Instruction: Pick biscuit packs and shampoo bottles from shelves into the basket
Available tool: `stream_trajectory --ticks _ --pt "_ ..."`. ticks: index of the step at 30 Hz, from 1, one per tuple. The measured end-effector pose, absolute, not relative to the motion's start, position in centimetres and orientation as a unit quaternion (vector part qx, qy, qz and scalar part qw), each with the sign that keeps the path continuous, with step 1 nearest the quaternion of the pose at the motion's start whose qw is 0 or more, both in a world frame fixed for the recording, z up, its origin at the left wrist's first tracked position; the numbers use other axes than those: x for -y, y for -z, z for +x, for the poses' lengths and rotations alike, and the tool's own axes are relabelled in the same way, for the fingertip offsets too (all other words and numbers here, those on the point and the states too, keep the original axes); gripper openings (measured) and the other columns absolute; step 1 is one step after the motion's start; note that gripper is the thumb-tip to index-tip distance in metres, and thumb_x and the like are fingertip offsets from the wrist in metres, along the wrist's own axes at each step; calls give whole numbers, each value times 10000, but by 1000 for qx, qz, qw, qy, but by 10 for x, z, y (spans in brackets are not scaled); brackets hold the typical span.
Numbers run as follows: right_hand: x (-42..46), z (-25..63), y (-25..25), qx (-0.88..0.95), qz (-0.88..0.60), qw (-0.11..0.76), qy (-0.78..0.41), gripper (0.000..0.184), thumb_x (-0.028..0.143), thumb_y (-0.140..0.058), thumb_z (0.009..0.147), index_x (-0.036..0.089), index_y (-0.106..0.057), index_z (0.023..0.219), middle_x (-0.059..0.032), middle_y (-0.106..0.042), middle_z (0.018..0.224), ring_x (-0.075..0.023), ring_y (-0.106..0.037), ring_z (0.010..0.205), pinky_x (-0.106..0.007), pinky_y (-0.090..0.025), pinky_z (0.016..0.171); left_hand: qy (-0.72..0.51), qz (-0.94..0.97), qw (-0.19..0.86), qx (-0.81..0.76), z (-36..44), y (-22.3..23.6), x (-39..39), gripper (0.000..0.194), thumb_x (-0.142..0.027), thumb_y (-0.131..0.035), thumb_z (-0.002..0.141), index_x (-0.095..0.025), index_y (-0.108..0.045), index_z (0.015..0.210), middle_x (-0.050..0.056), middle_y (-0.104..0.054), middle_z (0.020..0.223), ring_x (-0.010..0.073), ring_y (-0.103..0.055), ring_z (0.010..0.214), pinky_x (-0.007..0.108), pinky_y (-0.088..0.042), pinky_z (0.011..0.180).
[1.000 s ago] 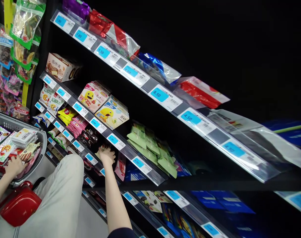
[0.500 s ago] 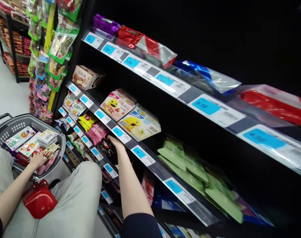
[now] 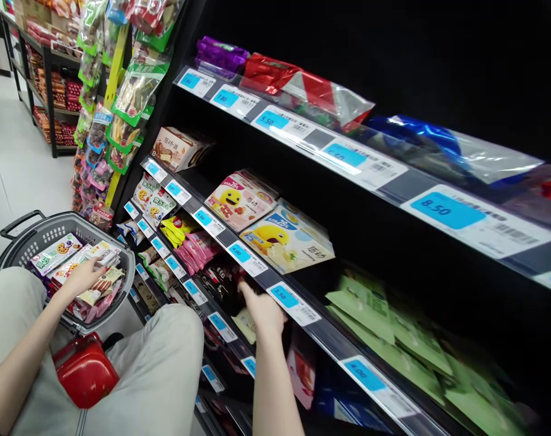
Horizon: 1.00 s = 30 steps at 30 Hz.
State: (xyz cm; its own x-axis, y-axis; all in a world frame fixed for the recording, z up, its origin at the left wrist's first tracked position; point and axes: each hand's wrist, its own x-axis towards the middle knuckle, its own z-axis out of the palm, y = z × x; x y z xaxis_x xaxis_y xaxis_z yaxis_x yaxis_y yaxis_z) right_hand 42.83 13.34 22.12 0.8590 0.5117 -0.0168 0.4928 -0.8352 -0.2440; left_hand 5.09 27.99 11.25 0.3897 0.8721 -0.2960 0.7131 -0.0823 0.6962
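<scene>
My left hand (image 3: 81, 277) is over the grey shopping basket (image 3: 129, 266), its fingers stretched out above the packed snacks. Beneath and beside it lie a white biscuit pack with a purple edge (image 3: 57, 253), a pale flat box (image 3: 106, 253) and a cream-coloured pack (image 3: 103, 286). My right hand (image 3: 263, 310) reaches into the lower shelf, under the price-tag strip (image 3: 243, 257). Its fingers are mostly hidden in shadow, near dark shiny packets (image 3: 217, 281) and a pale green pack (image 3: 244, 324); whether they grip anything does not show.
Pink packets (image 3: 196, 251) and yellow packets (image 3: 175, 229) lie left of my right hand. Cake boxes (image 3: 287, 236) and green bags (image 3: 393, 339) fill the shelf above. A red pouch (image 3: 88, 369) rests between my knees. Hanging snack bags (image 3: 134, 97) stand beyond the basket.
My right hand has moved rightward along the shelf, away from the pink packets. My left hand has lifted slightly off the snacks, fingers now straighter. The view has shifted a little.
</scene>
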Motion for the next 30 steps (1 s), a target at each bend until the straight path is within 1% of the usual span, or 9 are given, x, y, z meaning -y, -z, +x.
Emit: stream_trajectory --ticks 2,5,6,8,12,17,22,26,30 --pt "-94 404 -204 247 -958 145 -32 876 594 -528 773 -75 -401 1323 -378 -544 1159 -501 -538 1103 -605 -442 835 -140 724 463 -492 52 -125 -277 607 -477 -377 857 -110 -475 1329 147 -630 1251 274 -609 1115 358 -451 957" --pt "-42 352 -179 292 -930 223 -33 849 524 -525 764 134 -230 1458 -225 -527 1254 -406 -509 1182 -578 -422 949 -179 679 590 -399 60 -135 -266 648 -531 -465 825 -114 -484 1321 171 -587 1302 289 -594 1124 383 -482 924" --pt "-29 333 -175 337 -897 286 -23 848 491 -535 761 169 -202 1471 -208 -482 1305 -402 -467 1231 -587 -391 990 -183 654 639 -363 64 -137 -261 655 -532 -505 814 -122 -483 1324 182 -571 1316 296 -587 1132 396 -486 920" --pt "-12 299 -177 418 -846 329 -41 876 444 -574 756 220 -152 1490 -172 -390 1385 -396 -402 1289 -598 -376 1015 -173 591 738 -275 73 -141 -249 668 -524 -557 809 -144 -460 1350 198 -541 1341 301 -582 1137 421 -488 921" --pt "-6 260 -208 542 -784 291 -81 1007 250 -622 668 265 -70 1510 -144 -358 1398 -387 -369 1292 -591 -411 998 -125 455 878 -78 90 -153 -223 831 -520 -649 746 -234 -321 1454 202 -413 1457 318 -574 1125 471 -512 869" --pt "-18 255 -236 655 -715 219 -106 1105 193 -659 617 275 -14 1511 -143 -384 1381 -397 -373 1245 -613 -407 988 -106 400 910 3 98 -177 -198 1074 -462 -797 587 -201 -271 1487 175 -474 1414 378 -450 1278 480 -397 1031" --pt "-20 264 -239 654 -706 232 -139 1081 181 -689 617 297 -84 1506 -113 -360 1415 -372 -326 1281 -576 -390 1032 -96 410 905 -68 94 -188 -193 835 -210 -733 706 -243 -351 1448 137 -576 1307 306 -573 1166 431 -443 983" --pt "-13 276 -234 595 -736 281 -157 1093 302 -768 634 307 -102 1501 -110 -251 1495 -377 -259 1366 -607 -324 1079 -136 421 891 -100 90 -187 -194 777 -163 -718 712 -277 -404 1413 97 -566 1327 264 -594 1136 396 -412 1024" --pt "-8 281 -233 589 -726 304 -183 991 273 -731 684 308 -153 1489 -100 -265 1501 -330 -282 1392 -525 -335 1108 -146 422 890 -95 87 -188 -195 757 -201 -726 712 -236 -417 1402 116 -578 1306 274 -619 1083 385 -456 968"
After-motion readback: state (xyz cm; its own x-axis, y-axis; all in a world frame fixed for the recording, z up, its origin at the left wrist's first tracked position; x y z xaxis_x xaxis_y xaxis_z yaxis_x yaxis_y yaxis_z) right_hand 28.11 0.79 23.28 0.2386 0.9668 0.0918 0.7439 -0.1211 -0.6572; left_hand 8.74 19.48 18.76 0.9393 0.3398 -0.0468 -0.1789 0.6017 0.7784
